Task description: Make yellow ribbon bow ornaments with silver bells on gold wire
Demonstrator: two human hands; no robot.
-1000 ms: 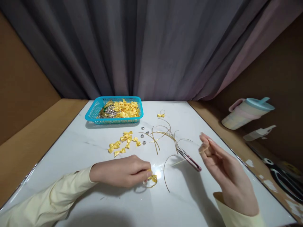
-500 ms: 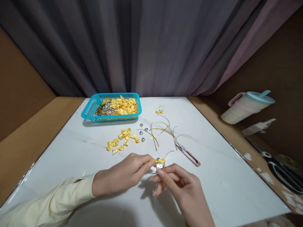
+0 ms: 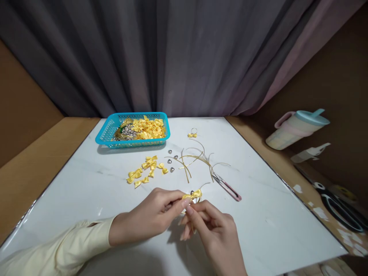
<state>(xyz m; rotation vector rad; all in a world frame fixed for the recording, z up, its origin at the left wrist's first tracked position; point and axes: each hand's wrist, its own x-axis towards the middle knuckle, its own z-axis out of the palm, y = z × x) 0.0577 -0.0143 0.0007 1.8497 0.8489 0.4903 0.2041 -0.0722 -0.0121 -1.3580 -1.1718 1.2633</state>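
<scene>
Left hand: pinches yellow bow by one end, likely to steady it; bow sits between hands
Right hand: fingers curled just below; grip hidden, cannot tell
Snips: beside loose cords, seemingly for easy reach
Table: open rightward to its edge; basket limits far-left room

You had bare tabletop to cross right of your right hand; ahead of it, snips and loose wires blocked you, while yellow bows lay beyond your left hand.
</scene>
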